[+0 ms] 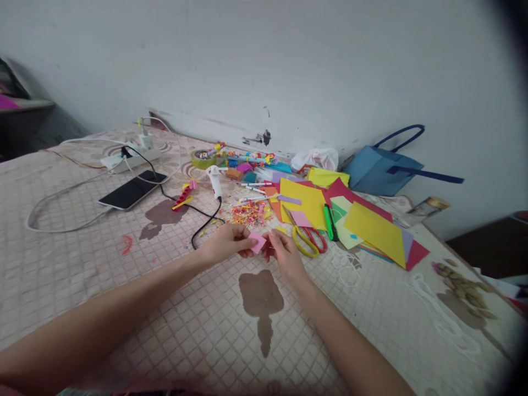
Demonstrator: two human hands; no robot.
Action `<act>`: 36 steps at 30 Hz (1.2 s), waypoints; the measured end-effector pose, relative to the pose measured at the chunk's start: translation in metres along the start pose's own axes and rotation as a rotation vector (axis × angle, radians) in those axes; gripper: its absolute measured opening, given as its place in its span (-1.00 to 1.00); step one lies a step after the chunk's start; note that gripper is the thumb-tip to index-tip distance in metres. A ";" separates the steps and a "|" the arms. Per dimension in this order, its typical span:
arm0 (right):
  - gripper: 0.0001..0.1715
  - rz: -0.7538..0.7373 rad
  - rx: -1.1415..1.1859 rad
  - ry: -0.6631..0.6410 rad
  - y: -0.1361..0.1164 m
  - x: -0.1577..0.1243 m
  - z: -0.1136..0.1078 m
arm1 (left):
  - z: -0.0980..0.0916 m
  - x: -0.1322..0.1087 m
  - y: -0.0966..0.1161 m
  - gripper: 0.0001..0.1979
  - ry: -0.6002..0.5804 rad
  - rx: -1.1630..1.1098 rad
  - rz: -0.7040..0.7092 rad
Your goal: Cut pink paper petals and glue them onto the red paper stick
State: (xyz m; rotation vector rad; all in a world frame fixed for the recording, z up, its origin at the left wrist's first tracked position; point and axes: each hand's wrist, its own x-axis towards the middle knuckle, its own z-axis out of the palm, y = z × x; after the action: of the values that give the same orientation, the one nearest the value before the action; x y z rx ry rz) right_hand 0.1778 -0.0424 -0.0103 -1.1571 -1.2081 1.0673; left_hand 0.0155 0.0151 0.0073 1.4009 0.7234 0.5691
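Between my two hands is a small pink square of paper (pixel 257 242). My left hand (pixel 231 242) pinches its left side between thumb and fingers. At its right edge, my right hand (pixel 282 247) has thumb and fingertips pressed together; whether they grip the paper or something tiny is hard to make out. Just beyond my right hand lie scissors with yellow and red handles (pixel 307 248). A heap of colourful paper clippings (pixel 249 213) is spread behind my hands. To the left of it rests a white glue gun (pixel 214 182) with a black cord.
Coloured paper sheets (pixel 377 228) and a green cutter (pixel 330 221) lie on the right, with white string (pixel 344 264) nearer. A blue bag (pixel 381 168) stands by the wall. On the left are a phone (pixel 132 191) and a power strip (pixel 132 159) with trailing cables.
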 end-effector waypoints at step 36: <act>-0.77 0.029 -0.123 -0.139 -0.005 -0.002 -0.005 | 0.002 -0.001 0.000 -0.71 -0.012 0.058 0.045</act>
State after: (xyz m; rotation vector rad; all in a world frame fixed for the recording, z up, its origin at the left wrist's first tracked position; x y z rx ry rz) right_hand 0.1831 -0.0449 -0.0059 -1.2141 -1.3852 1.1228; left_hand 0.0168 0.0130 0.0074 1.4760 0.7047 0.5785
